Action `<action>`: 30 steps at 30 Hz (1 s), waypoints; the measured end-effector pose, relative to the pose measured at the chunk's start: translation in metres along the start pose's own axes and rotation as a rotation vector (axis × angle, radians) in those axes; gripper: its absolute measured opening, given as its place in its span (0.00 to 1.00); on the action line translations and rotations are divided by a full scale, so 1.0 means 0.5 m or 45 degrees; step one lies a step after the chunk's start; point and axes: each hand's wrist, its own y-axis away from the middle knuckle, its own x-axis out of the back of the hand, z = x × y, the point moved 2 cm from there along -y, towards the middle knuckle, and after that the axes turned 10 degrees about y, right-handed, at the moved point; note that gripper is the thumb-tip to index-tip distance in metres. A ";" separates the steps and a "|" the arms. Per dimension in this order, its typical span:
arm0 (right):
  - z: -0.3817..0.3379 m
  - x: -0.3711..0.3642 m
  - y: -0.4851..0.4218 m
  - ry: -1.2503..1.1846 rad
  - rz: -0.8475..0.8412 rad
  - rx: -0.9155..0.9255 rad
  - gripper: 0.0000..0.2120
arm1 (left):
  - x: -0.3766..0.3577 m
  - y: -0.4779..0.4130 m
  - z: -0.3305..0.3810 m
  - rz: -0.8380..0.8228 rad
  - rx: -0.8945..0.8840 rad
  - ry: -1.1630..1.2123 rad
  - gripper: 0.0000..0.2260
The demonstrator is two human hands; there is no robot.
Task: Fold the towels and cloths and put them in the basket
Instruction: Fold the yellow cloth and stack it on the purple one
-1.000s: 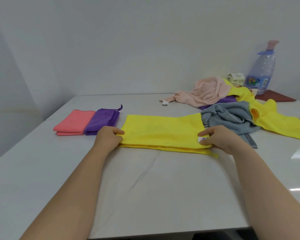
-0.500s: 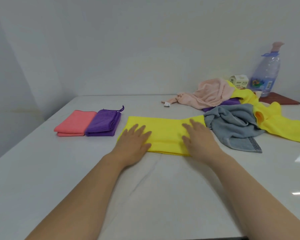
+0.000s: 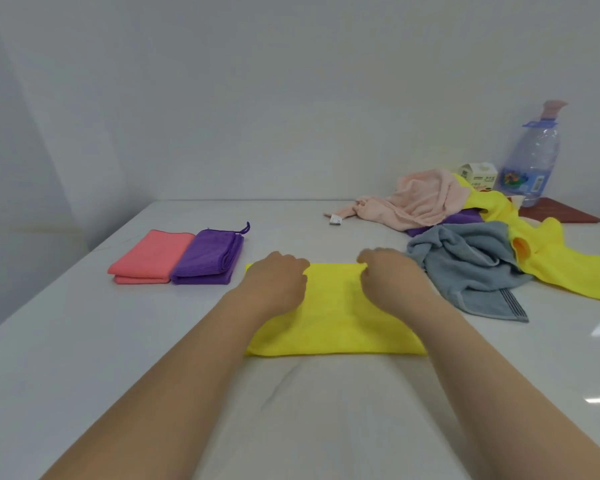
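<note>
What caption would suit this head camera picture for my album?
Both hands, left hand and right hand, grip the far edge of a yellow cloth beside folded pink and purple cloths.

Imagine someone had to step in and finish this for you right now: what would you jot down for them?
Left hand and right hand: both at the far edge of the folded yellow cloth, fingers curled; whether they pinch it, I cannot tell.
Done: coral cloth and purple cloth lie folded side by side on the table, left of the yellow one.
Left: finish the yellow fold. Then fold the heap on the right: grey towel, pink towel, another yellow cloth, and something purple underneath.
No basket is in view, so nothing is put away yet.
</note>
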 end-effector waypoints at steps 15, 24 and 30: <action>0.097 -0.146 -0.033 -0.039 -0.410 -0.160 0.30 | -0.103 -0.016 -0.116 -0.162 0.295 0.089 0.29; 0.154 -0.130 -0.049 -0.114 -0.035 -0.523 0.22 | -0.097 -0.009 -0.115 -0.018 0.176 0.019 0.25; 0.155 -0.131 -0.052 -0.193 -0.036 -0.615 0.21 | -0.102 -0.010 -0.108 -0.168 0.081 0.062 0.24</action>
